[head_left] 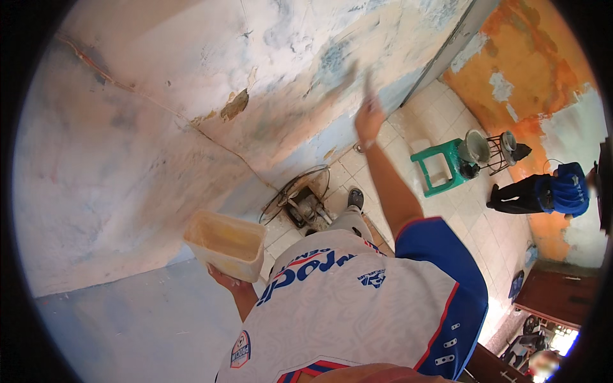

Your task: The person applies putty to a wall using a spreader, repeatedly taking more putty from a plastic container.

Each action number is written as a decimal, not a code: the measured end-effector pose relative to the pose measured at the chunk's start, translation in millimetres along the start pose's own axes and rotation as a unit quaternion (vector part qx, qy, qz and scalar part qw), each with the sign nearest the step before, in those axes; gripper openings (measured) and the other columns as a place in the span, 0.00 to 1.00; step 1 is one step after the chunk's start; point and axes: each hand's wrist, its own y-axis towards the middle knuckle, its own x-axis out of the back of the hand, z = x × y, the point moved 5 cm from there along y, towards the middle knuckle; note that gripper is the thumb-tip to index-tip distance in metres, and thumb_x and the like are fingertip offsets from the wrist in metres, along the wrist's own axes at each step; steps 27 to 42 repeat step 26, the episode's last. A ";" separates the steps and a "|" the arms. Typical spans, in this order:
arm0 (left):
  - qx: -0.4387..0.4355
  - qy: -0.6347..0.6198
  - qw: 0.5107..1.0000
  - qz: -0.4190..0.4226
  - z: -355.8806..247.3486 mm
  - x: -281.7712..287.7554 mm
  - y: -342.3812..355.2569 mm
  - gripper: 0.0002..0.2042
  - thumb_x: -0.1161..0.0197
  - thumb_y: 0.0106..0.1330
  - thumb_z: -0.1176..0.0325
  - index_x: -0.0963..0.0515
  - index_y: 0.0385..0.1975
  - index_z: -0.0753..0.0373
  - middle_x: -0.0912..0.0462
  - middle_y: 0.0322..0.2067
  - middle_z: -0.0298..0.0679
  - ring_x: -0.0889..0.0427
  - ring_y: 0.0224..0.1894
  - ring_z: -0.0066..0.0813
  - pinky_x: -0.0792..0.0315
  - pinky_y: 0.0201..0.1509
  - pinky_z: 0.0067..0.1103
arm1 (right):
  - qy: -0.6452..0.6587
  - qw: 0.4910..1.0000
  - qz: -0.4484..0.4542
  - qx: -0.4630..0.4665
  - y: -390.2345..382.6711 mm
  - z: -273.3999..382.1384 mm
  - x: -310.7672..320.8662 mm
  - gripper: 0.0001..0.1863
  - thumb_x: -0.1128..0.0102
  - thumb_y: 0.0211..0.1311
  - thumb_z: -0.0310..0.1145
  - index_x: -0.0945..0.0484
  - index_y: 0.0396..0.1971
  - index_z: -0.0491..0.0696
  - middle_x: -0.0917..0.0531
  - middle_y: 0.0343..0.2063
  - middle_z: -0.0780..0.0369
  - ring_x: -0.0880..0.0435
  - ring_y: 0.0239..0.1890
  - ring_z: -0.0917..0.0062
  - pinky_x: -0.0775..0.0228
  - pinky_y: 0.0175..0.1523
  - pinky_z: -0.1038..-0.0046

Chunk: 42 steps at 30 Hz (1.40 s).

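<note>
My left hand (225,278) grips an off-white rectangular plastic tub (231,256) from beneath and keeps it at my left side, by the wall. The tub's open top faces up and shows a yellowish inside. My right arm is stretched far forward, and my right hand (370,120) is closed close to the wall. A thin, blurred shape (368,83) sticks out beyond its fingers; motion smear hides what it is. The patchy wall (159,166) has stained, whitish and bluish areas, a long crack and a chipped brown spot (235,105).
A fan-like device with a round wire guard (302,199) stands by my feet against the wall. On the tiled floor is a green plastic stool (440,169) with a grey bucket (474,147) by it. Another person in blue (568,189) stands at the right, near an orange wall (533,70).
</note>
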 end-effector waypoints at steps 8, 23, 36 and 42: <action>-0.016 0.025 0.997 -0.069 14.3 -27.8 -14.4 0.29 0.50 0.70 0.47 0.39 0.67 0.56 0.32 0.63 0.42 0.30 0.62 0.44 0.30 0.64 0.40 | 0.012 0.974 -0.164 0.152 143.5 -27.4 -1.3 0.20 0.50 0.66 0.28 0.24 0.56 0.40 0.18 0.45 0.44 0.17 0.45 0.51 0.27 0.49 0.61; 0.029 -0.015 0.999 -0.036 30.1 -19.2 0.9 0.29 0.52 0.71 0.48 0.40 0.68 0.58 0.32 0.64 0.44 0.30 0.63 0.46 0.30 0.64 0.41 | 0.064 0.929 -0.228 0.283 79.0 68.2 33.4 0.18 0.49 0.67 0.24 0.25 0.56 0.38 0.16 0.39 0.46 0.16 0.36 0.56 0.26 0.41 0.67; 0.031 -0.050 0.998 -0.017 27.5 -7.1 3.4 0.29 0.53 0.72 0.49 0.41 0.68 0.58 0.33 0.64 0.43 0.31 0.64 0.46 0.32 0.66 0.42 | 0.059 0.950 -0.163 0.260 78.9 80.1 14.1 0.21 0.48 0.66 0.25 0.27 0.58 0.39 0.18 0.46 0.46 0.16 0.45 0.56 0.25 0.47 0.68; 0.031 -0.050 0.998 -0.017 27.5 -7.1 3.4 0.29 0.53 0.72 0.49 0.41 0.68 0.58 0.33 0.64 0.43 0.31 0.64 0.46 0.32 0.66 0.42 | 0.059 0.950 -0.163 0.260 78.9 80.1 14.1 0.21 0.48 0.66 0.25 0.27 0.58 0.39 0.18 0.46 0.46 0.16 0.45 0.56 0.25 0.47 0.68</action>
